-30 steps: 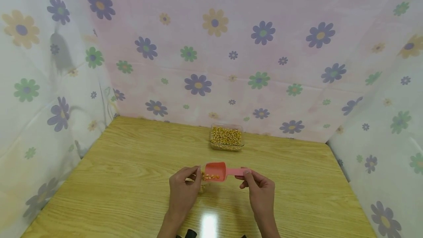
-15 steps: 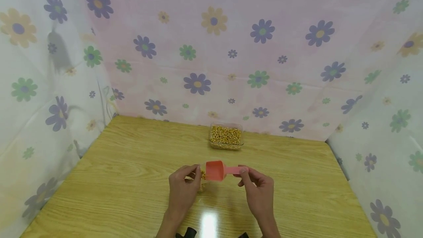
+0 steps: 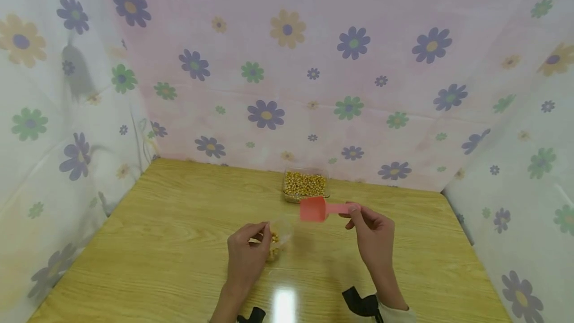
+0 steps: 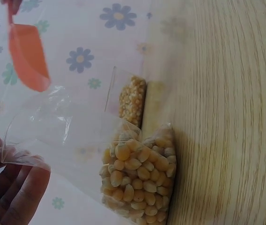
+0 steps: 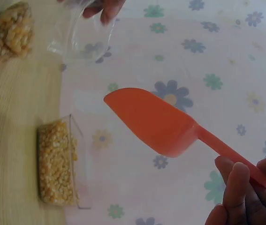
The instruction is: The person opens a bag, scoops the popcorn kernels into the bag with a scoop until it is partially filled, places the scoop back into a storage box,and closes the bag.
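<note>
My left hand [image 3: 246, 250] pinches the rim of a clear plastic bag [image 4: 62, 122], holding its mouth up. Corn kernels [image 4: 140, 180] fill the bag's lower part, which sits on the table. My right hand [image 3: 374, 236] grips the handle of a coral-red scoop [image 5: 151, 122], raised to the right of the bag. No kernels show in the scoop's bowl. Farther back stands a clear rectangular container [image 3: 306, 197] full of corn kernels [image 5: 55, 161]; in the head view the scoop overlaps its front edge.
The wood-grain table [image 3: 179, 203] reaches back to a flowered cloth [image 3: 309, 88], which also hangs along the left and right sides. Black straps [image 3: 360, 303] are at the wrists.
Kernels seen in the scoop one second ago have left it. My right hand has moved the scoop away from the bag, rightward and farther back. The left hand stays almost in place.
</note>
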`<action>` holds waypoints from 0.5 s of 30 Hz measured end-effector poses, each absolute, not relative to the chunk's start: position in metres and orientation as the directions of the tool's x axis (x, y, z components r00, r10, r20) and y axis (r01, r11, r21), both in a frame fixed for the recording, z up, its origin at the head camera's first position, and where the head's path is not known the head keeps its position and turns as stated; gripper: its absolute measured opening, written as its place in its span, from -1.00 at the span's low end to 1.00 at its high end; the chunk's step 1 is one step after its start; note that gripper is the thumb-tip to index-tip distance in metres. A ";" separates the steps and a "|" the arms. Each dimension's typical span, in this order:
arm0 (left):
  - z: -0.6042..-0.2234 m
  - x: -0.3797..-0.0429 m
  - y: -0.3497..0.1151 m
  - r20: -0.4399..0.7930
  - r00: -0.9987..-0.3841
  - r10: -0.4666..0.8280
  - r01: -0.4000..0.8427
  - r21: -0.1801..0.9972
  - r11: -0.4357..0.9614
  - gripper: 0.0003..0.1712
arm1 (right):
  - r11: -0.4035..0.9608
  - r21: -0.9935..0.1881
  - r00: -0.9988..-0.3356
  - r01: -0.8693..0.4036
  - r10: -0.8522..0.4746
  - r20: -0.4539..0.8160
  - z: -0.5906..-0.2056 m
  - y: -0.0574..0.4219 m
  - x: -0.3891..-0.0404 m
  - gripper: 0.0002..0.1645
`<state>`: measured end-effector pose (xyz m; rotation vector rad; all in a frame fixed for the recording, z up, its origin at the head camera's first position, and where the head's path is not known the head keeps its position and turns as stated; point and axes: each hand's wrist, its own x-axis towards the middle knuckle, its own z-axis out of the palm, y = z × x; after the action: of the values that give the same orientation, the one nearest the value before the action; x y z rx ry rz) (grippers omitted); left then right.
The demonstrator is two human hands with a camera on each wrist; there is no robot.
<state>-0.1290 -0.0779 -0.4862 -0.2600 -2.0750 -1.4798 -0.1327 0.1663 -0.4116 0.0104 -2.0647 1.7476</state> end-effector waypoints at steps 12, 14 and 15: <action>-0.487 -0.127 -0.078 0.538 -0.826 -0.168 0.454 0.811 0.369 -0.86 | 0.097 -0.979 -0.921 -0.178 0.334 0.200 -0.456 0.185 -0.203 -0.62; -0.486 -0.127 -0.078 0.541 -0.825 -0.165 0.457 0.810 0.369 -0.85 | 0.109 -0.979 -0.918 -0.169 0.345 0.197 -0.463 0.187 -0.211 -0.63; -0.486 -0.127 -0.078 0.544 -0.823 -0.164 0.460 0.807 0.369 -0.85 | 0.117 -0.980 -0.917 -0.162 0.349 0.193 -0.465 0.187 -0.215 -0.62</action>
<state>-0.1265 -0.0779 -0.4858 -0.2550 -2.0831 -1.4829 -0.2151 0.1872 -0.4650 -0.1813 -2.0252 1.8558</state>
